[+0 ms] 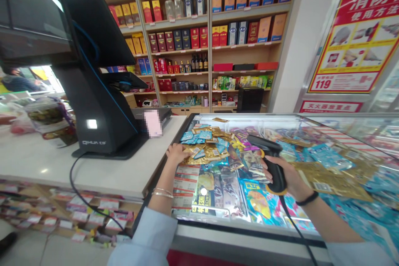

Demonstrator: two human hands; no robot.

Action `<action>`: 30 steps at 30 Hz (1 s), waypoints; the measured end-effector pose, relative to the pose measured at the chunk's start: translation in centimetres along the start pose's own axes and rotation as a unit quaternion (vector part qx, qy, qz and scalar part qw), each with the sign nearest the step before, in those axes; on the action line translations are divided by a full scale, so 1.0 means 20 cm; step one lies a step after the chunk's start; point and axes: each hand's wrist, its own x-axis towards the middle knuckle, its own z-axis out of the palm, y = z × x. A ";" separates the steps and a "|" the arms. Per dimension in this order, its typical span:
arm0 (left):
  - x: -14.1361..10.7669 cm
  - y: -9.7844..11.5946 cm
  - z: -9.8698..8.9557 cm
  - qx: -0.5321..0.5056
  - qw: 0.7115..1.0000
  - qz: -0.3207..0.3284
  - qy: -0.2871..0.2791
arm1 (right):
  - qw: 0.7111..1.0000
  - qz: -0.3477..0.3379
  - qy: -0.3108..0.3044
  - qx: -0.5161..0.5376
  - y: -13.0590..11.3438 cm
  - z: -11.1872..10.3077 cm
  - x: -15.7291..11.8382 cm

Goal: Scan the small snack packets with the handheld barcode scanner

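In my right hand (285, 174) is a black handheld barcode scanner (272, 166), my fingers wrapped round its grip and its head pointing left over the packets. A cable runs down from the grip. My left hand (176, 153) lies at the left edge of a pile of small gold and blue snack packets (205, 143), fingers spread and touching the nearest gold ones. The pile sits on the glass top of a display freezer (187, 218). Larger gold packs (330, 178) and blue packs (330, 156) lie to the right of the scanner.
A black checkout terminal (102, 116) stands on the white counter (40, 168) at left, its cable hanging over the front. Plastic jars (51, 120) are beside it, and a blurred pink item (153, 124) lies behind. Shelves of boxed goods (177, 39) line the back wall.
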 end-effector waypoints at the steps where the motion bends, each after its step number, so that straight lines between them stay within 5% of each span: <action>1: 0.00 0.01 0.00 0.002 1.000 -0.001 0.003 | 1.000 -0.003 0.002 0.001 0.00 0.00 0.00; 5: -0.01 0.05 0.01 -0.024 0.999 -0.021 0.003 | 1.000 -0.016 0.004 -0.012 0.01 0.00 -0.01; 9: -0.02 0.10 0.01 -0.202 0.978 -0.042 -0.028 | 0.999 -0.029 0.000 -0.033 0.03 0.00 -0.02; 14: -0.07 0.17 0.01 -0.428 0.901 -0.059 -0.038 | 0.999 -0.021 -0.009 -0.038 0.02 0.02 -0.02; 20: -0.13 0.26 -0.04 -0.643 0.757 -0.111 -0.025 | 0.999 -0.023 -0.018 -0.031 0.02 0.02 -0.02; 25: -0.15 0.25 -0.07 -0.672 0.723 -0.160 0.012 | 0.999 -0.020 -0.016 -0.029 0.02 0.02 -0.02; 30: -0.15 0.22 -0.05 -0.693 0.683 -0.209 -0.091 | 0.999 -0.016 -0.015 -0.038 0.02 0.02 -0.02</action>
